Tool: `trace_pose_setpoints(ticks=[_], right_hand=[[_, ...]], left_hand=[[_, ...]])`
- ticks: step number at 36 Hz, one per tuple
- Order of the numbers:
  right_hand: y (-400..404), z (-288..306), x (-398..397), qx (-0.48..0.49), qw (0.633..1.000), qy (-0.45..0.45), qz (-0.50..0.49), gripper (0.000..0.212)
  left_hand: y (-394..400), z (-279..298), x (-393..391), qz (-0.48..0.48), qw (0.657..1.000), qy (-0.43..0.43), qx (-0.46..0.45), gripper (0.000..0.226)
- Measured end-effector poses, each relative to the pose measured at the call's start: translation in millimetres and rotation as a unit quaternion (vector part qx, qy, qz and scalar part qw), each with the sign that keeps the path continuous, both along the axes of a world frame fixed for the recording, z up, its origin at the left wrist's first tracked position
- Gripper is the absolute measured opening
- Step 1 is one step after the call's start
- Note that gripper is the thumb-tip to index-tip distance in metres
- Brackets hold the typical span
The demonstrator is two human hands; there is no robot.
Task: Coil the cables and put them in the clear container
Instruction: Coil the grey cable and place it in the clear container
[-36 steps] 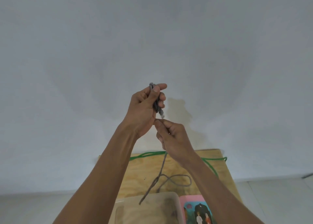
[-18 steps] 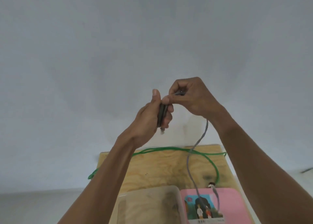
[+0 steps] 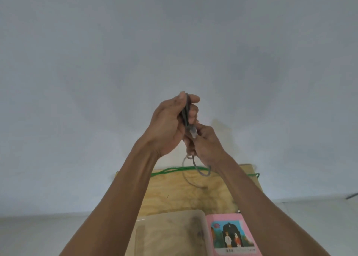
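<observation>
Head view. Both hands are raised in front of a plain pale wall, above the far end of the desk (image 3: 174, 195).

The left hand (image 3: 168, 125) is closed around a small bundle of grey cable (image 3: 186, 113), thumb pressed against the fingers, the coils standing roughly upright in the grip. A connector end shows at the bottom of the bundle.

The right hand (image 3: 206, 143) sits just below and touching the left, fingers curled in a pinch on the same grey cable; the exact contact point is blurred, apparently near the connector. A loose loop of the cable hangs beneath both hands, over the desk.

A green cable (image 3: 174, 170) lies along the far edge of the desk.

The clear container (image 3: 201, 217) stands at the near edge. A pink lid (image 3: 246, 222) lies just beside it on the right.
</observation>
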State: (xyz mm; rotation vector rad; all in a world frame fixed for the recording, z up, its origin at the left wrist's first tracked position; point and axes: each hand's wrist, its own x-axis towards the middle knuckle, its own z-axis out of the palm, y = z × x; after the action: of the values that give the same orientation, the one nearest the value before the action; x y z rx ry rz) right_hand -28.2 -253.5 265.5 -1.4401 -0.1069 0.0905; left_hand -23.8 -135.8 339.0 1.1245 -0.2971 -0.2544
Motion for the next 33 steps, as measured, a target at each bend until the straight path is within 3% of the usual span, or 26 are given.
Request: trace_pose_setpoints(ticks=[3,10,13,18,23,26,30,33], right_hand=[[2,-1,-6,-0.030,0.999,-0.018,0.011,0.029],[-2,1,-20,-0.126,0.987,-0.048,0.083,0.022],[-7,8,-22,-0.215,0.969,-0.065,0.106,0.022],[-14,27,-18,-0.360,0.920,-0.109,0.113,0.022],[-24,49,-10,-0.492,0.852,-0.159,0.084,0.020],[-33,65,0,-0.497,0.843,-0.197,0.051,0.015],[-44,78,20,-0.391,0.890,-0.233,-0.018,0.021],[-50,81,35,-0.310,0.923,-0.220,-0.055,0.023]], left_hand=[[2,0,10,0.042,0.999,-0.018,0.027,0.035],[13,-5,28,0.161,0.961,-0.118,0.191,0.038],[21,-12,33,0.179,0.917,-0.180,0.309,0.040],[29,-27,38,0.184,0.799,-0.286,0.496,0.041],[35,-42,41,0.144,0.753,-0.304,0.566,0.042],[40,-48,36,0.105,0.763,-0.262,0.582,0.060],[38,-52,24,0.035,0.850,-0.158,0.502,0.070],[28,-51,15,-0.024,0.884,-0.124,0.449,0.070]])
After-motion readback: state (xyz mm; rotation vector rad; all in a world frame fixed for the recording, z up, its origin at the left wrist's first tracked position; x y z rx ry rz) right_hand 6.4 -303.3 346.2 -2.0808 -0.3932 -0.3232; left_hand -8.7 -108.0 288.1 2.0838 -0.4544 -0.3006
